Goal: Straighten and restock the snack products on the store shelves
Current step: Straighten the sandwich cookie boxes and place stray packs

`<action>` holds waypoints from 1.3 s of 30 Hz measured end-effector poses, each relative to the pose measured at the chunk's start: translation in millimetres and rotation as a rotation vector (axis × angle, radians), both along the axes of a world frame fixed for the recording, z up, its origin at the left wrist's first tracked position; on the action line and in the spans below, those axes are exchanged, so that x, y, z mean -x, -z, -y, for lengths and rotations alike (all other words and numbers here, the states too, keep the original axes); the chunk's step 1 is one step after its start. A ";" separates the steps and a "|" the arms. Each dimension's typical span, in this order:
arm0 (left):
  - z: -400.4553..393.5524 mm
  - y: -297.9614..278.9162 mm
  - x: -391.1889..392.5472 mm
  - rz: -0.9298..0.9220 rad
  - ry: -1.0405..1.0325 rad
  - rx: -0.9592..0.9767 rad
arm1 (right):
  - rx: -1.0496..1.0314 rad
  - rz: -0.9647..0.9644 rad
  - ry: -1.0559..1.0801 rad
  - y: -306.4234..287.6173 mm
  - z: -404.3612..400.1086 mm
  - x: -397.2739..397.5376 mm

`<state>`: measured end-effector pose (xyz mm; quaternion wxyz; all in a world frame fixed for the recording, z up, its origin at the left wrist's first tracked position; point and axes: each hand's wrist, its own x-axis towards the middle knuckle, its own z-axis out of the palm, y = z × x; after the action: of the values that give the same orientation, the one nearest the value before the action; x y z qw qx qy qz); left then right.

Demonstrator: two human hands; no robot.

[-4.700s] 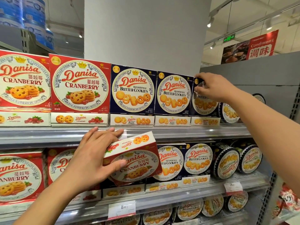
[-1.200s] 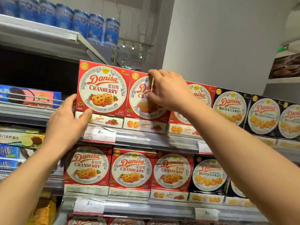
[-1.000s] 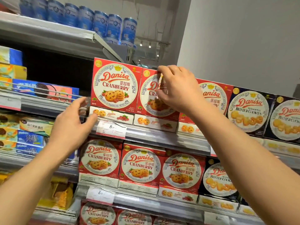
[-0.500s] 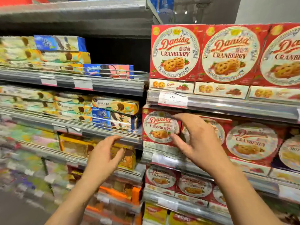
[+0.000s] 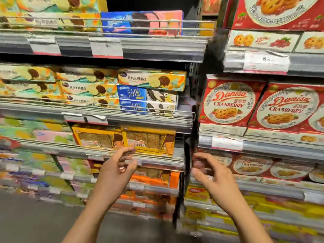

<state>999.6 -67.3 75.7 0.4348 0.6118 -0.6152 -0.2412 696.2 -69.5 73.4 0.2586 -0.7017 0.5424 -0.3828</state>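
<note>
The left hand [image 5: 115, 170] and the right hand [image 5: 213, 178] both hovered empty in front of the shelves, fingers loosely curled with the thumbs apart from them, and neither touched any product.

The nearest thing for the task was the yellow flat cardboard box of wafer biscuits [image 5: 149, 140], which lay on the grey metal shelf [image 5: 157, 159] at the right end of its row. From the left hand it lay at about 1 o'clock, just above the fingertips and near them. From the right hand it lay at about 10 o'clock and clearly farther, with the dark upright post [image 5: 188, 146] between the two shelf bays standing partly in the way. So, in my judgement, the left hand was the nearer one for this box.

The long axis of the box ran from 9 to 3 o'clock, along the front edge of the shelf, and its wide face looked outward. A second box of the same kind stood touching it at its 9 o'clock side.

The red square cardboard boxes of cranberry cookies [image 5: 229, 104] stood upright in the other bay, at 12 o'clock from the right hand and well above it. Blur hid the small details of the lower shelves.
</note>
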 end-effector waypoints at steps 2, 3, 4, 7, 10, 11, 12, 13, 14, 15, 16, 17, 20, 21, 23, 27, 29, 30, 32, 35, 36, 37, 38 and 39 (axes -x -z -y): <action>3.5 2.3 -12.4 0.007 0.032 -0.023 | -0.026 -0.003 0.022 7.3 -0.8 -18.8; 5.1 2.7 -16.9 0.009 0.039 -0.027 | -0.048 -0.001 0.028 9.6 -1.7 -26.8; 6.8 3.1 -20.2 0.012 0.044 -0.022 | -0.067 -0.007 0.027 11.0 -2.1 -32.2; 14.8 4.7 -29.4 0.027 0.045 -0.023 | -0.086 -0.041 0.044 13.7 1.2 -44.8; 29.1 3.2 -34.3 0.025 0.031 -0.021 | -0.101 -0.059 0.049 11.1 10.2 -48.9; 34.4 -0.1 -35.4 0.022 0.022 -0.015 | -0.098 -0.055 0.048 7.1 14.4 -50.2; 40.4 -5.1 -36.3 0.026 0.015 0.003 | -0.086 -0.048 0.044 0.9 21.0 -51.8; 47.1 -11.5 -37.0 0.035 0.012 0.034 | -0.065 -0.037 0.046 -7.0 29.4 -54.0; 52.6 -17.5 -38.0 0.055 0.015 0.071 | -0.032 -0.020 0.051 -15.1 37.8 -56.0; 58.7 -25.3 -39.4 0.085 0.011 0.110 | 0.010 -0.004 0.052 -24.8 48.3 -59.1; 63.8 -33.4 -40.8 0.113 0.001 0.138 | 0.057 0.004 0.054 -34.9 57.5 -63.0; 69.3 -41.5 -42.6 0.136 -0.017 0.160 | 0.117 0.002 0.058 -46.0 66.7 -67.5; 84.3 -57.7 -47.0 0.204 -0.064 0.221 | 0.389 -0.024 0.094 -73.5 93.4 -78.9; 89.3 -59.3 -49.1 0.234 -0.075 0.234 | 0.458 -0.030 0.112 -80.4 102.2 -82.2; 99.6 -56.1 -53.9 0.305 -0.079 0.235 | 0.526 -0.063 0.159 -89.9 121.3 -86.8; 115.3 -39.3 -69.8 0.477 -0.048 0.206 | 0.564 -0.077 0.274 -94.9 145.1 -96.9; 121.8 -36.0 -79.4 0.539 -0.054 0.195 | 0.563 -0.029 0.296 -98.0 154.5 -100.8; 126.4 -33.8 -84.6 0.561 -0.054 0.191 | 0.540 -0.004 0.302 -99.8 159.2 -101.6; 135.5 -31.9 -93.4 0.599 -0.052 0.176 | 0.464 0.045 0.313 -104.9 166.2 -104.5; 146.6 -30.4 -107.3 0.636 -0.019 0.139 | 0.387 0.210 0.318 -110.6 175.1 -112.6; 148.6 -31.6 -109.9 0.656 -0.008 0.135 | 0.396 0.244 0.337 -112.6 177.4 -113.3; 150.1 -31.8 -115.4 0.670 0.011 0.123 | 0.402 0.272 0.366 -113.6 179.6 -116.0; 151.3 -31.5 -120.5 0.683 0.030 0.134 | 0.405 0.300 0.398 -113.4 181.1 -118.3; 152.0 -32.3 -125.0 0.684 0.054 0.158 | 0.410 0.325 0.424 -113.5 181.1 -122.2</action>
<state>1124.6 -219.3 108.0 0.2430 0.6051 -0.7580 0.0145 818.4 -250.6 187.0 0.1098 -0.5404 0.5396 -0.6362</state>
